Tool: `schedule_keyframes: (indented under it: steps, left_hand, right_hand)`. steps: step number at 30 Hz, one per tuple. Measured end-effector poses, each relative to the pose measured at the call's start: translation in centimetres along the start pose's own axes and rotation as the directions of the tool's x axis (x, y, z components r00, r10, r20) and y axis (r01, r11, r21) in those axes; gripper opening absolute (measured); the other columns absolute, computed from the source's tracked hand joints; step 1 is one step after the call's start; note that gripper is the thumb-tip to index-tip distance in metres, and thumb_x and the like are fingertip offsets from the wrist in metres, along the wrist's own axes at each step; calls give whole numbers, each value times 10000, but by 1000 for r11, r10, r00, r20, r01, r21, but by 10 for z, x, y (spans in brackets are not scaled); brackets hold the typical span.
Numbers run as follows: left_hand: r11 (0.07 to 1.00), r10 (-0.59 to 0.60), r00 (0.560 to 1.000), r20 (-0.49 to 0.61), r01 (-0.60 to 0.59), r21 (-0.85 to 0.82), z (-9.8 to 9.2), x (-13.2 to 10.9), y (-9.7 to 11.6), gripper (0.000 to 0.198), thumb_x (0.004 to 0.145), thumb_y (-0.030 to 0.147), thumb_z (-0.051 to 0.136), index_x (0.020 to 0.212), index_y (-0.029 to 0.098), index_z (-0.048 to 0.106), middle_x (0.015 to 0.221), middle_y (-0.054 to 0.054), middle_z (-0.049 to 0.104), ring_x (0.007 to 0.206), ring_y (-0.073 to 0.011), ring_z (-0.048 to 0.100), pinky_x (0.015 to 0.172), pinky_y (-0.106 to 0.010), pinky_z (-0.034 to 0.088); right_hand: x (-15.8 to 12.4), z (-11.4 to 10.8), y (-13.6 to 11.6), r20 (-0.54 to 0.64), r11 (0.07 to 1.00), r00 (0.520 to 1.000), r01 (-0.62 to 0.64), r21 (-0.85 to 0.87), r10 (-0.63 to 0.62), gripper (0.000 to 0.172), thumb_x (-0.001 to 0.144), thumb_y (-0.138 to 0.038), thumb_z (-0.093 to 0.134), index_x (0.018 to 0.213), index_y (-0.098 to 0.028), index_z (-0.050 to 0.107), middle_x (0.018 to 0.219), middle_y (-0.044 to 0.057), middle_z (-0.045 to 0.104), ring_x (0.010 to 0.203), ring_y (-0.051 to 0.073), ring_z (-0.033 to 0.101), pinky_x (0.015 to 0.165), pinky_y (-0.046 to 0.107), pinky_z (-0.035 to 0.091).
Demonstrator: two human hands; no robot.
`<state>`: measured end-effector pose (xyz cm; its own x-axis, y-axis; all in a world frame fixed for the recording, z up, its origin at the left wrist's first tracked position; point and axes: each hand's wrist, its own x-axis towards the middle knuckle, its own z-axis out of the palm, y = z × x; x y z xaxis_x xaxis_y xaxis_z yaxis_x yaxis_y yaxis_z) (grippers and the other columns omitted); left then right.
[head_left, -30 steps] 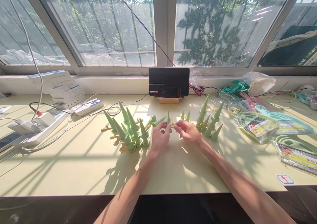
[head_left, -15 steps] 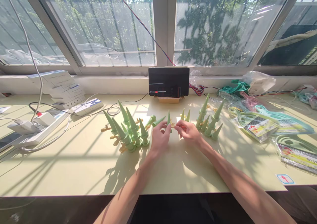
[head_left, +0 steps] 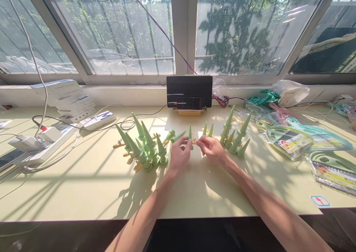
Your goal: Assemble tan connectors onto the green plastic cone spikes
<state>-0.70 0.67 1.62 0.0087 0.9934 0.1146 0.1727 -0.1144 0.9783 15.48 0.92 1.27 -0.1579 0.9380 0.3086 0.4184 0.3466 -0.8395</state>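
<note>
My left hand is closed around a small green cone-shaped piece, its point upward. Fingers pinched, my right hand meets the right end of a small yellow connector beside the cone; its fingertips are partly hidden. Another green cone lies tilted just behind my left fingers. To the left stands a cluster of green spiked pieces with yellow connectors sticking out. A second group of green spikes stands to the right of my right hand, and two small cones show behind it.
A black tablet with a phone before it stands at the back by the window. White boxes and a power strip with cables are on the left. Bagged green items lie on the right.
</note>
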Motion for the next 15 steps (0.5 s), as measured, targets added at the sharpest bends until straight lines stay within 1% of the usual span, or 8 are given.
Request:
schedule_keyframes:
  steps: [10,12,15]
  left_hand:
    - [1000,7,1000,-3,-7,-3,0,0,1,347,852,482,630,1019,183,685,905,-69,697,472,-75,456,440,-246,374]
    - [1000,14,1000,-5,-14,-5,0,0,1,354,853,488,629,1015,178,684,906,-72,698,473,-75,457,441,-244,375]
    - [1000,16,1000,-13,-16,-11,1,1,1,357,848,489,638,1011,174,680,908,-73,697,478,-74,465,447,-241,383]
  right_hand:
    - [-1,0,0,-2,1000,1000,3,-13,-3,332,943,-387,476,667,-210,526,514,-26,508,490,133,502,522,258,399]
    - [-1,0,0,2,1000,1000,-2,22,2,301,941,-406,496,729,-204,567,571,-17,555,495,133,528,522,260,424]
    - [0,0,1,-6,998,1000,21,67,-21,239,906,-433,576,881,-200,621,717,9,634,517,131,556,516,265,455]
